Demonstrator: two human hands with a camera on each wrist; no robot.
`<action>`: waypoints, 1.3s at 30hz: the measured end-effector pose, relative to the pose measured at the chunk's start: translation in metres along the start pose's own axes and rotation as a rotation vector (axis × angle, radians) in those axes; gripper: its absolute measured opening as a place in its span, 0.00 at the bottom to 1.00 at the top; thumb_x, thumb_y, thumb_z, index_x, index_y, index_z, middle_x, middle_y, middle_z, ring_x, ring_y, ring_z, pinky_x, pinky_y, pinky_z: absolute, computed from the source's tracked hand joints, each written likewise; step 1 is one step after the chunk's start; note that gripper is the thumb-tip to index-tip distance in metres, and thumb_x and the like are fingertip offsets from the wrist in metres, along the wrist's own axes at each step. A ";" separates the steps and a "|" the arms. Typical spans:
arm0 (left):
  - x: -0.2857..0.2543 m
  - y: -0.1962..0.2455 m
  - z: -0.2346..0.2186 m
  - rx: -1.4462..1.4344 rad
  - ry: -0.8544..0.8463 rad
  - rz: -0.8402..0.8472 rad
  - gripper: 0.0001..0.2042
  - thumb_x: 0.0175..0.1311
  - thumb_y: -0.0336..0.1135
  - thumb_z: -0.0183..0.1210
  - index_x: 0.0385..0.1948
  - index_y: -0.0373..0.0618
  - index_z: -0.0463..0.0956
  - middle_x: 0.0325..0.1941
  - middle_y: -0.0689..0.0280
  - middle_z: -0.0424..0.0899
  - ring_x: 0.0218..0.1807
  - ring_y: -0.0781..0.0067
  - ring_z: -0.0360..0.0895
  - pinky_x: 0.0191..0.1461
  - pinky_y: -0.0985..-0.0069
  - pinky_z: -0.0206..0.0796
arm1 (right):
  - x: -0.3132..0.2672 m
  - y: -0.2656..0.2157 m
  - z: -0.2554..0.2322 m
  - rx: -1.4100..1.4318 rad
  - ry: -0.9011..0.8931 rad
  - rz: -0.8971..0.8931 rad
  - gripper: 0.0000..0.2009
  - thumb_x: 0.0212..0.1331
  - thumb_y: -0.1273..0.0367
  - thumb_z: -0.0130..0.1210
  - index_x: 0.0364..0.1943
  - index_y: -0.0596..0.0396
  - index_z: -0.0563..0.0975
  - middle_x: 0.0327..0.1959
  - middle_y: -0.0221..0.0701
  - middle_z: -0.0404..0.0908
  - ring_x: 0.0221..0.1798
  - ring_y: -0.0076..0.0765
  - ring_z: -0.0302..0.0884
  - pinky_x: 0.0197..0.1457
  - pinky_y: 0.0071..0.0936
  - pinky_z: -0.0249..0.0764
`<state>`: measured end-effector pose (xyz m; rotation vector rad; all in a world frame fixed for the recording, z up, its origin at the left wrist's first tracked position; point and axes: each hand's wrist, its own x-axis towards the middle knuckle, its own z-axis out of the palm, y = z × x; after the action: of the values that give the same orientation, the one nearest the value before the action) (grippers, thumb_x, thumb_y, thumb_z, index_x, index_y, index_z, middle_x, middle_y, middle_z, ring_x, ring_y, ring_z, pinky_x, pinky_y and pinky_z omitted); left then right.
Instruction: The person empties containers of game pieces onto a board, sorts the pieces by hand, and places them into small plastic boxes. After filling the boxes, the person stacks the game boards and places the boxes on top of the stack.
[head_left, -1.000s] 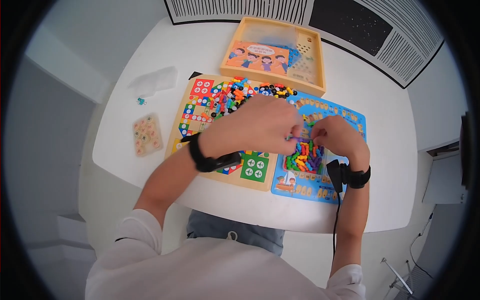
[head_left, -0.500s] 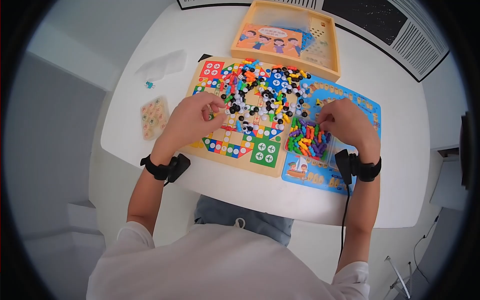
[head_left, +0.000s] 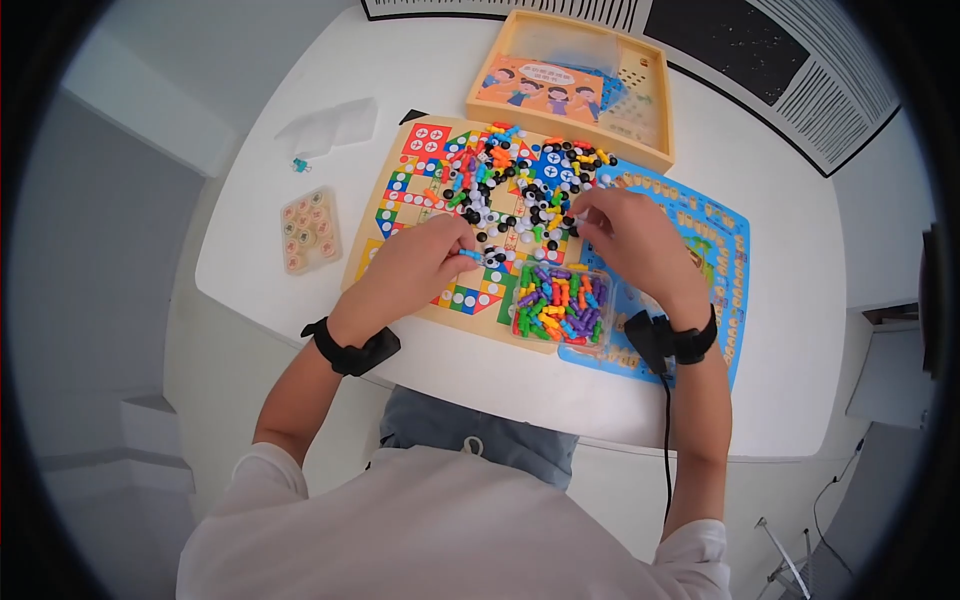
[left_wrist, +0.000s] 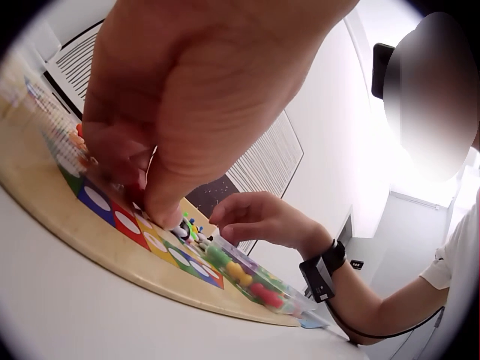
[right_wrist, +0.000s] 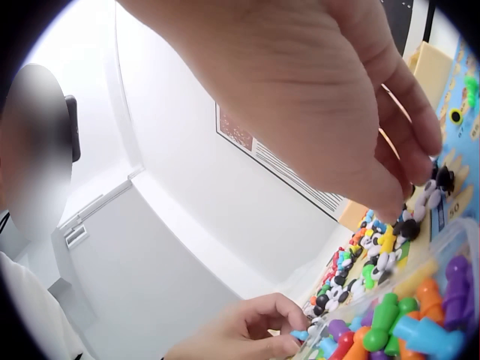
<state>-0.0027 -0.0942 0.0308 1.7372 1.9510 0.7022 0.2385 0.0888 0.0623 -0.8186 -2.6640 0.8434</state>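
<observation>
Clear peg box (head_left: 558, 343) is sitting closer to the left hand (head_left: 408, 264), which is pinching a blue peg (head_left: 470, 254) (probably light, stiff, best held mid-body); whether the right hand (head_left: 637, 240) is holding anything, I cannot tell.

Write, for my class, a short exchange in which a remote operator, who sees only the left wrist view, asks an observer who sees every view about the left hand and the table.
Operator: On the left wrist view, the left hand blocks its own fingertips. Is it holding anything?
Observer: Yes, a small blue peg is pinched there; the right wrist view shows it.
Operator: I see only an edge of the game board. What lies on the table just past its side, on the person's left?
Observer: A clear case of round pieces; the head view shows it there.
</observation>
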 end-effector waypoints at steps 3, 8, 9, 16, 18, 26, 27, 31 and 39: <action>0.002 0.007 -0.004 -0.008 -0.024 -0.046 0.12 0.67 0.31 0.70 0.47 0.43 0.78 0.33 0.63 0.79 0.34 0.70 0.78 0.40 0.70 0.71 | 0.002 0.000 0.013 -0.076 0.034 -0.081 0.09 0.63 0.72 0.63 0.47 0.54 0.83 0.43 0.42 0.84 0.45 0.52 0.86 0.49 0.47 0.81; 0.008 0.012 -0.011 -0.044 -0.046 -0.109 0.13 0.67 0.30 0.69 0.49 0.41 0.77 0.33 0.63 0.79 0.33 0.71 0.77 0.39 0.70 0.70 | 0.007 0.001 0.026 -0.159 0.021 -0.127 0.09 0.65 0.72 0.61 0.48 0.50 0.83 0.47 0.37 0.81 0.48 0.52 0.85 0.50 0.47 0.82; 0.007 0.013 -0.012 -0.048 -0.028 -0.122 0.13 0.68 0.29 0.69 0.50 0.41 0.77 0.34 0.63 0.80 0.33 0.71 0.77 0.40 0.70 0.71 | 0.008 0.002 0.028 -0.192 0.031 -0.119 0.08 0.66 0.71 0.62 0.48 0.48 0.82 0.46 0.35 0.80 0.49 0.49 0.85 0.48 0.46 0.81; 0.006 -0.001 -0.015 0.034 0.025 0.093 0.09 0.70 0.30 0.65 0.49 0.40 0.82 0.41 0.60 0.82 0.40 0.64 0.82 0.46 0.69 0.74 | 0.007 0.005 0.029 -0.316 0.090 -0.183 0.07 0.65 0.73 0.61 0.45 0.51 0.81 0.44 0.36 0.80 0.45 0.48 0.86 0.43 0.46 0.82; 0.007 -0.003 -0.013 0.110 0.025 0.120 0.06 0.72 0.32 0.63 0.44 0.41 0.84 0.45 0.61 0.82 0.43 0.60 0.83 0.47 0.67 0.74 | 0.006 0.005 0.024 -0.294 0.099 -0.159 0.06 0.66 0.72 0.60 0.44 0.53 0.81 0.44 0.38 0.80 0.45 0.50 0.86 0.43 0.47 0.82; 0.002 0.018 -0.015 0.242 0.050 0.059 0.04 0.67 0.34 0.67 0.38 0.47 0.84 0.45 0.67 0.82 0.49 0.63 0.82 0.49 0.66 0.76 | -0.004 -0.001 -0.003 -0.241 0.014 0.011 0.12 0.74 0.63 0.52 0.41 0.60 0.77 0.36 0.51 0.85 0.40 0.62 0.84 0.45 0.55 0.80; 0.002 0.020 -0.015 0.263 0.044 0.074 0.04 0.66 0.33 0.68 0.37 0.48 0.84 0.44 0.68 0.82 0.50 0.63 0.82 0.50 0.66 0.76 | -0.005 -0.001 -0.004 -0.261 -0.040 0.022 0.13 0.74 0.62 0.52 0.40 0.60 0.78 0.35 0.51 0.85 0.40 0.62 0.84 0.46 0.55 0.80; 0.001 0.017 -0.007 0.253 0.056 0.111 0.06 0.62 0.33 0.71 0.37 0.49 0.84 0.45 0.68 0.83 0.53 0.64 0.80 0.51 0.67 0.76 | -0.008 -0.004 -0.009 -0.251 -0.207 0.036 0.12 0.71 0.63 0.57 0.37 0.59 0.82 0.35 0.47 0.86 0.40 0.60 0.85 0.46 0.52 0.80; -0.004 0.016 -0.007 0.236 0.178 0.118 0.09 0.63 0.33 0.71 0.42 0.48 0.84 0.44 0.65 0.82 0.53 0.63 0.81 0.51 0.66 0.75 | -0.002 -0.001 -0.004 -0.085 -0.284 0.080 0.06 0.63 0.68 0.66 0.36 0.56 0.85 0.35 0.42 0.88 0.41 0.53 0.87 0.45 0.45 0.80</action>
<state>0.0057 -0.0972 0.0463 2.0046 2.1380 0.7123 0.2410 0.0888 0.0661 -0.8900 -2.9489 0.9343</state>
